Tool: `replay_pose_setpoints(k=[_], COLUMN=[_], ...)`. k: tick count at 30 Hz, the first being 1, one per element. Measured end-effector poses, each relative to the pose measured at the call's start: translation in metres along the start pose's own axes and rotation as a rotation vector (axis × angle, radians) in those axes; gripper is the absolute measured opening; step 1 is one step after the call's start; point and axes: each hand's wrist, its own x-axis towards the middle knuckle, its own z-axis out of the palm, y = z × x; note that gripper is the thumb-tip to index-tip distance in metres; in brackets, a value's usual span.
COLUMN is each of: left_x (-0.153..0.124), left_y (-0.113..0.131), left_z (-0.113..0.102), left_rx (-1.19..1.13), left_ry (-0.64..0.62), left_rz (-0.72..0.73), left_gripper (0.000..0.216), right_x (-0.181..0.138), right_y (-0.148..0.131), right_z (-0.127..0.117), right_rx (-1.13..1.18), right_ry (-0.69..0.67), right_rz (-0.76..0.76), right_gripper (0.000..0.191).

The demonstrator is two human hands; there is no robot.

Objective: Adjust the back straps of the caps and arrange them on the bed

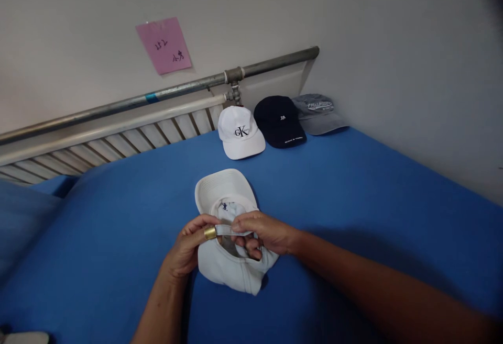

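A pale baseball cap (230, 276) is tipped over at the middle of the blue surface, its brim (226, 187) pointing away from me and its inside partly showing. Across its back opening runs the adjusting strap (225, 230) with a brass-coloured buckle (210, 233). My left hand (192, 244) pinches the strap at the buckle end. On the other side, my right hand (261, 231) grips the strap between thumb and fingers, its curled fingers partly inside the opening. The strap's right end is hidden by that hand.
Behind stand a white cap (239, 132), a black cap (279, 121) and a grey cap (320, 114) in a row. A radiator (145, 137) and a metal pipe (188, 86) run along the wall. A pink note (164, 45) hangs above them.
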Motion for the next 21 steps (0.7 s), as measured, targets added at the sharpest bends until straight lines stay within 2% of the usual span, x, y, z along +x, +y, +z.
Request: replay_pose_setpoints(k=[5,12,15,21], left_x=[0.0,0.0,0.001,0.001], left_y=[-0.002,-0.003,-0.003,-0.003], left_z=[-0.003,-0.006,-0.006,-0.005], left_rx=[-0.003,0.037,0.043,0.053], left_ry=[-0.016,-0.023,-0.023,-0.027], left_rz=[0.0,0.021,0.015,0.025], left_gripper=[0.017,0.015,0.014,0.015], right_x=[0.002,0.003,0.002,-0.001], right_y=[-0.004,-0.008,-0.006,0.006], right_z=[0.001,0.001,0.003,0.008], right_rx=[0.117,0.151,0.108,0.004], right_ry=[-0.016,-0.054,-0.018,0.106], right_rz=[0.105,0.209,0.165,-0.057], right_gripper=[0.015,0.014,0.013,0.015])
